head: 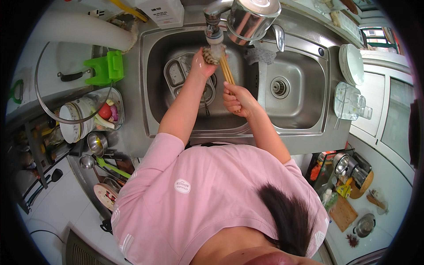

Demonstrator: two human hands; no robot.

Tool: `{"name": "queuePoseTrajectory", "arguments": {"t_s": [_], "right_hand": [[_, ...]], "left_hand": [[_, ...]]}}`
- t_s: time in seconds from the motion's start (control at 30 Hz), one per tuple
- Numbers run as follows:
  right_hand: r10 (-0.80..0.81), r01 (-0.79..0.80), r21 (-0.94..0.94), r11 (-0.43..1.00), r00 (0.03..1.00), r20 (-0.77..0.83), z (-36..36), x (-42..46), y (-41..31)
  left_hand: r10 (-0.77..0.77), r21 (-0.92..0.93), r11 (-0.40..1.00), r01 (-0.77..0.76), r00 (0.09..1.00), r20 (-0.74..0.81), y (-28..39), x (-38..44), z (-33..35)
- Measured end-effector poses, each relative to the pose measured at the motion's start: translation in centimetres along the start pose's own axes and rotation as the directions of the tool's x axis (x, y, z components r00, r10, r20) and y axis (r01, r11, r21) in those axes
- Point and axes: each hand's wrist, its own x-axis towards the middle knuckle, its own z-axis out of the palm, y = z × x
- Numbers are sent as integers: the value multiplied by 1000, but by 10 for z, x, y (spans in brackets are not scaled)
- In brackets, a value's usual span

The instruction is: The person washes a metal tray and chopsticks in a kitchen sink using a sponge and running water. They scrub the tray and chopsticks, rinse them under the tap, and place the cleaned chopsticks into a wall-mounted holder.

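Note:
Under the faucet nozzle (214, 35), my left hand (202, 66) holds a striped scrubbing sponge (210, 57). Water runs from the nozzle onto the sponge. My right hand (241, 100) grips a bundle of light wooden chopsticks (228, 72) near one end. Their far ends reach up to the sponge and the water; the sponge partly hides them. Below my left hand, a divided metal tray (175, 73) lies in the large left basin (228, 121) of the steel sink. My left forearm covers part of this tray. Thin utensils (207, 108) lie at its lower edge.
A steel cylinder (253, 20) and a lever (279, 37) stand beside the faucet. A grey mesh cloth (261, 55) lies by the basin divider. White plates (351, 64) and glassware (349, 101) are at the right. Left are a vegetable container (118, 109), bowls (74, 116) and a green holder (105, 69).

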Motion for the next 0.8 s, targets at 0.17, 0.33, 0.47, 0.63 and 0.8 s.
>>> {"name": "queuePoseTrajectory", "arguments": {"t_s": [0.17,0.33,0.47,0.63,0.8], "right_hand": [[16,-18,28,999,997,80,7,28,1],[68,-56,-142,988,994,81,1,46,-3],[-320,250,-517,818,946,-49,5,66,-26],[-380,334,-225,915,902,-204,5,117,-65],[-337,335,-43,941,939,-69,20,131,-83]], "left_hand": [[-68,138,988,70,998,-13,3,-18,24],[-175,-20,982,187,948,266,29,2,-12],[146,116,986,-122,962,-230,45,5,-7],[360,88,933,-349,903,-234,63,-4,4],[456,175,888,-426,865,-207,63,3,-3]]}}
